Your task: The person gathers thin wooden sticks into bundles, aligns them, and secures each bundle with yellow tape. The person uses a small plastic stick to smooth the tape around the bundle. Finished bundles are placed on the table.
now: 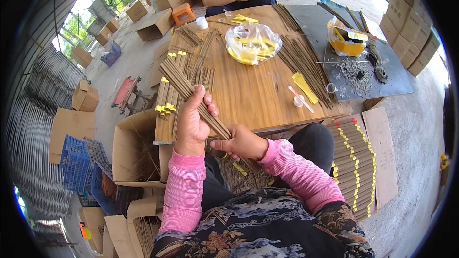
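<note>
Left hand (pixel 193 122) and right hand (pixel 244 142) both clasped one slanted stick bundle (pixel 178 80) at the near edge of the wooden table (pixel 270 98)

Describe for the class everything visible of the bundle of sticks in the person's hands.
The bundle of sticks is a sheaf of long, thin, straight brown rods, incense-like, with no band visible. It slants from upper left to lower right, its upper end over the table. The left hand grips its middle, the right hand its lower part.
</note>
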Available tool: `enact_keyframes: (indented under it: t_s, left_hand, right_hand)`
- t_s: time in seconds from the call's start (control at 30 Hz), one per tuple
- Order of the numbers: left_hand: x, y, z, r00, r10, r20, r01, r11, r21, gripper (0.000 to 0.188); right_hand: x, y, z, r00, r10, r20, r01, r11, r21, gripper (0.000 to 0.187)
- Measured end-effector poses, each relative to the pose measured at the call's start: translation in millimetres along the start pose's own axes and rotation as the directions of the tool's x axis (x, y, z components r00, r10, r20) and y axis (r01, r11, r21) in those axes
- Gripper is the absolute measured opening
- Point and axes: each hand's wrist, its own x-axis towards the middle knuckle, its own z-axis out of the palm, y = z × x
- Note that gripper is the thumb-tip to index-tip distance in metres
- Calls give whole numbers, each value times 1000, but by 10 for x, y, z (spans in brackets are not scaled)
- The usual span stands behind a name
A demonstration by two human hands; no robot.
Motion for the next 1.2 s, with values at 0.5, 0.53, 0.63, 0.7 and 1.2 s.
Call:
enact_keyframes:
  t_s: [0.5, 0.53, 0.63, 0.7, 1.2]
  left_hand:
    - [-339, 64, -65, 945, -14, 326, 45, 995, -87, 15]
    - [-342, 62, -81, 923, -12, 384, 61, 991, -117, 15]
    - [-373, -58, 50, 987, 159, 16, -160, 980, 120, 14]
    - [-387, -95, 81, 961, 253, -115, -224, 949, 221, 16]
    - [-465, 57, -127, 963, -31, 268, 71, 987, -141, 26]
  right_hand:
    - [-316, 106, 124, 918, -59, 392, -98, 925, 368, 24]
    - [-335, 103, 133, 891, -68, 450, -148, 891, 428, 24]
    - [-224, 332, 178, 906, -412, -100, 341, 849, -404, 25]
    - [-179, 452, 169, 745, -645, -172, 373, 617, -693, 26]
    - [-462, 115, 244, 956, 49, 288, -98, 982, 159, 23]
